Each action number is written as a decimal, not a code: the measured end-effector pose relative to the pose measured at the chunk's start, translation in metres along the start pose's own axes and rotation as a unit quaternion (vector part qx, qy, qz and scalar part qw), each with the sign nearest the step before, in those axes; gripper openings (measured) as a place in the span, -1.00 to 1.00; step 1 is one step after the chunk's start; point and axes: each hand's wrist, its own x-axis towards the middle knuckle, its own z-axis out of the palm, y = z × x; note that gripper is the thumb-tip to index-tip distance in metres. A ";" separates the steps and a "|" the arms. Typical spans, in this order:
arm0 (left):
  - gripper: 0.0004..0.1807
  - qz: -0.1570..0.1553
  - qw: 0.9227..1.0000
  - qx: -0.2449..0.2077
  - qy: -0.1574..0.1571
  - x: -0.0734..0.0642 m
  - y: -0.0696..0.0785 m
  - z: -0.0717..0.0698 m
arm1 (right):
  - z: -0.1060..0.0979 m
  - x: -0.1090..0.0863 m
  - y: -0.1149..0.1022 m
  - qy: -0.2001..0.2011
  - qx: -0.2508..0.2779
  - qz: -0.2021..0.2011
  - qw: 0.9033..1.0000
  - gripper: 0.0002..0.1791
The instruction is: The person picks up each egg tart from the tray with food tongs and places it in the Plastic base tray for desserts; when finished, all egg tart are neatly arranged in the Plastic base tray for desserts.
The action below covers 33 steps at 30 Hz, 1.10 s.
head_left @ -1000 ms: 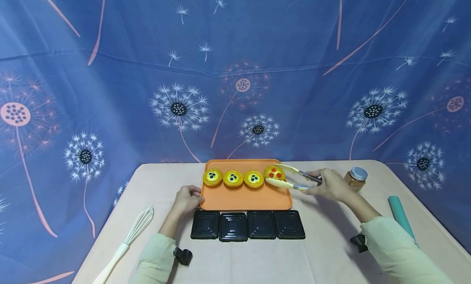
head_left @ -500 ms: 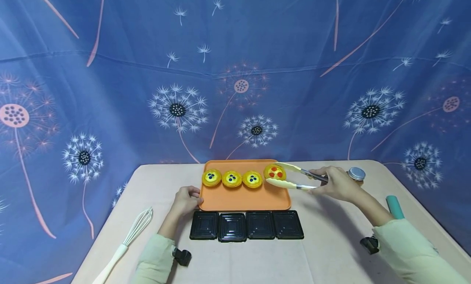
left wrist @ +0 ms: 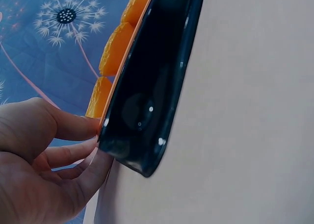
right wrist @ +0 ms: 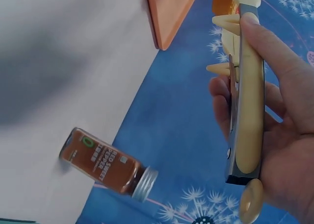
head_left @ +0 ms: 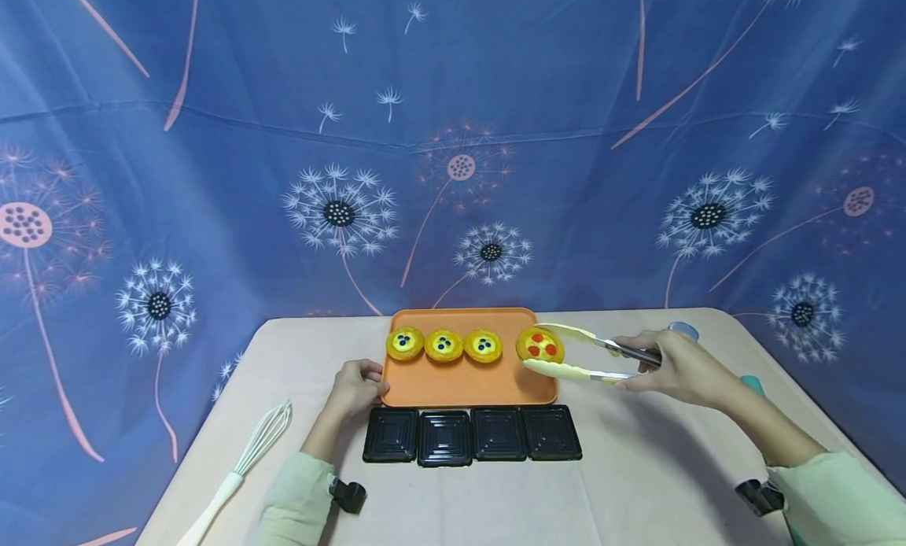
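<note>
In the head view, my right hand (head_left: 683, 373) holds tongs (head_left: 598, 377) with cream tips, which stand on either side of a red-topped egg tart (head_left: 541, 346). That tart appears raised above the right end of the orange tray (head_left: 467, 385). My left hand (head_left: 354, 387) pinches the tray's left edge, thumb on top and fingers lower, as the left wrist view shows at the thumb (left wrist: 73, 126). Three tarts with blue dots (head_left: 443, 345) sit in a row on the tray. The right wrist view shows the tongs' cream handle (right wrist: 250, 101) in my right hand.
Several black square containers (head_left: 444, 437) line the tray's near side. A whisk (head_left: 248, 451) lies at the left. Behind my right hand stands a red sweet pepper jar (right wrist: 105, 160). A teal cylinder (head_left: 753, 384) is partly hidden by my right arm. A blue patterned cloth (head_left: 396, 215) hangs behind.
My right hand has moved right and slightly nearer, carrying the tongs and the red-topped tart away from the other three. My left hand stays at the tray's edge.
</note>
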 end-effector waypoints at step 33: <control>-0.69 0.005 1.000 -0.006 -0.004 0.000 -0.002 -0.001 | 0.025 -0.061 0.018 -0.056 0.067 -0.049 0.995 -0.32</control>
